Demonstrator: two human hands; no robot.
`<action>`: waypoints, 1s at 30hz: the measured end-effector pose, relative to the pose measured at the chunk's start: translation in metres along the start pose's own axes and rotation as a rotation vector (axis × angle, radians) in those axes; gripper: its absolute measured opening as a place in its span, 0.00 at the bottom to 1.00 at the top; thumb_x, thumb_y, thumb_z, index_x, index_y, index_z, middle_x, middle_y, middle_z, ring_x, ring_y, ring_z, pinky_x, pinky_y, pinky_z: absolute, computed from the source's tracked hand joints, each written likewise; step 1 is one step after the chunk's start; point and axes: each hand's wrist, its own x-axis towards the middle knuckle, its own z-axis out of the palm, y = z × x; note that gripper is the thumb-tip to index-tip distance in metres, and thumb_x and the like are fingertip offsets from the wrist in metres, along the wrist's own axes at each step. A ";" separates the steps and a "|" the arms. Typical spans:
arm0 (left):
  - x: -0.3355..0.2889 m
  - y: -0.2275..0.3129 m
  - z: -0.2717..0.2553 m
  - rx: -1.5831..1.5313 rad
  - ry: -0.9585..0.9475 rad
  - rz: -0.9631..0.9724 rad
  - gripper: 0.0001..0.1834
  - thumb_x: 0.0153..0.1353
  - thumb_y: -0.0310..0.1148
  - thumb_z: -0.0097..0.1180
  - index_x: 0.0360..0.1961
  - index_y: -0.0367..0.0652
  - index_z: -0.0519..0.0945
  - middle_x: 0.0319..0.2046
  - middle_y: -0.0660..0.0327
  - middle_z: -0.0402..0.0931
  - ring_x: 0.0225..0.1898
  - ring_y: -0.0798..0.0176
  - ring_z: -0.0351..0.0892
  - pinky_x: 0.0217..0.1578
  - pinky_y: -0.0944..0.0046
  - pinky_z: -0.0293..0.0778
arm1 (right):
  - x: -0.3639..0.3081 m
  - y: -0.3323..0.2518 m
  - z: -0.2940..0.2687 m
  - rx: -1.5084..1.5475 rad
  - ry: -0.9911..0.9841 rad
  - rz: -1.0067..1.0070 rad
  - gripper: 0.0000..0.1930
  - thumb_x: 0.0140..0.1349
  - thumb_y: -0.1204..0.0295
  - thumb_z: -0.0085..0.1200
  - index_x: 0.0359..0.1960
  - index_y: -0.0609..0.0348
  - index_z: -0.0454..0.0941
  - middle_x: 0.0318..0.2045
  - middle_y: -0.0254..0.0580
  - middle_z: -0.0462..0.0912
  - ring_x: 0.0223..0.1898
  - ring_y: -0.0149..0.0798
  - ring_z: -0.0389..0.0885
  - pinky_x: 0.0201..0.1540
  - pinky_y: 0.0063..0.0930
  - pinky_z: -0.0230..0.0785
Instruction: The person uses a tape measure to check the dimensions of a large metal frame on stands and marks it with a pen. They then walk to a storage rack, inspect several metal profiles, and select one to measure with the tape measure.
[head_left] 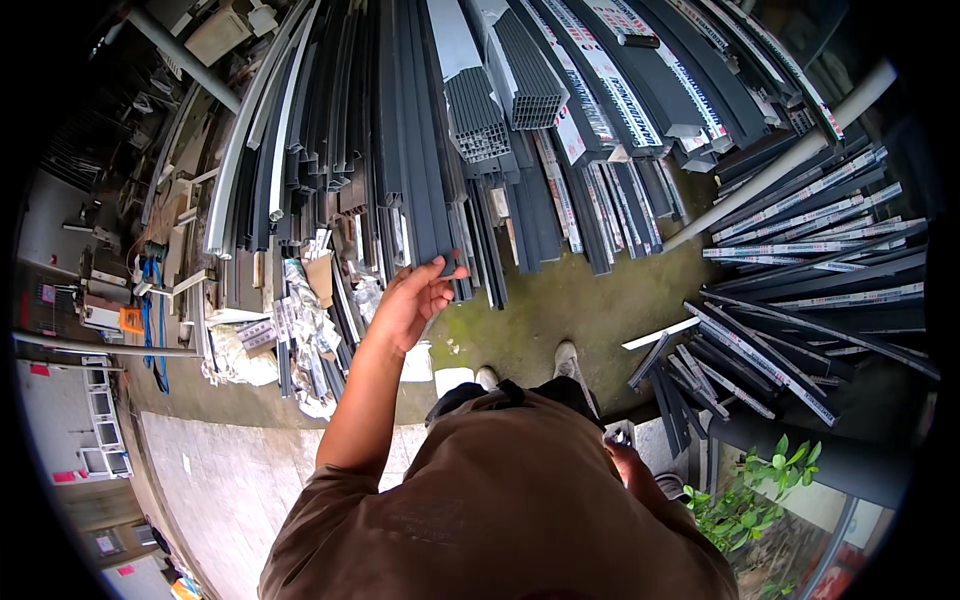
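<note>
My left hand [412, 303] reaches forward to the near end of a long dark grey metal profile [425, 190]. Its thumb and forefinger pinch the profile's end, while the other fingers curl beneath. The profile lies lengthwise among other dark bars, pointing toward me. Beside it, to the right, are a bundle of thin grey profiles [477, 115] and a bundle of square tubes [530, 85]. Low at my right side, my right hand [622, 456] is mostly hidden by my body, so its fingers do not show clearly.
Labelled dark profiles [625, 90] fill the rack at the upper right. A loose pile of bars [820, 270] lies right, past a slanting pale pole [775, 160]. Crumpled wrapping [310, 320] hangs at the left. A leafy plant [750, 505] stands lower right.
</note>
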 end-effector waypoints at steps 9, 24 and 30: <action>0.002 -0.012 0.030 0.094 0.271 0.124 0.18 0.74 0.40 0.60 0.55 0.38 0.77 0.43 0.55 0.88 0.33 0.69 0.84 0.38 0.69 0.81 | 0.032 -0.134 -0.086 0.003 -0.029 -0.117 0.29 0.67 0.38 0.59 0.32 0.54 0.82 0.23 0.33 0.79 0.22 0.35 0.78 0.25 0.35 0.72; 0.008 0.079 0.127 1.279 0.737 0.692 0.37 0.68 0.43 0.66 0.72 0.35 0.69 0.57 0.45 0.81 0.56 0.49 0.83 0.56 0.54 0.78 | 0.066 -0.243 -0.168 -0.437 -0.121 -0.022 0.23 0.68 0.44 0.60 0.47 0.51 0.82 0.35 0.33 0.76 0.36 0.36 0.78 0.39 0.39 0.79; 0.125 0.120 0.149 1.535 0.746 0.456 0.55 0.61 0.62 0.65 0.77 0.34 0.59 0.67 0.33 0.70 0.71 0.38 0.69 0.71 0.50 0.65 | 0.057 -0.254 -0.167 -0.340 -0.063 -0.052 0.24 0.68 0.43 0.59 0.47 0.52 0.81 0.36 0.34 0.78 0.39 0.38 0.80 0.42 0.46 0.82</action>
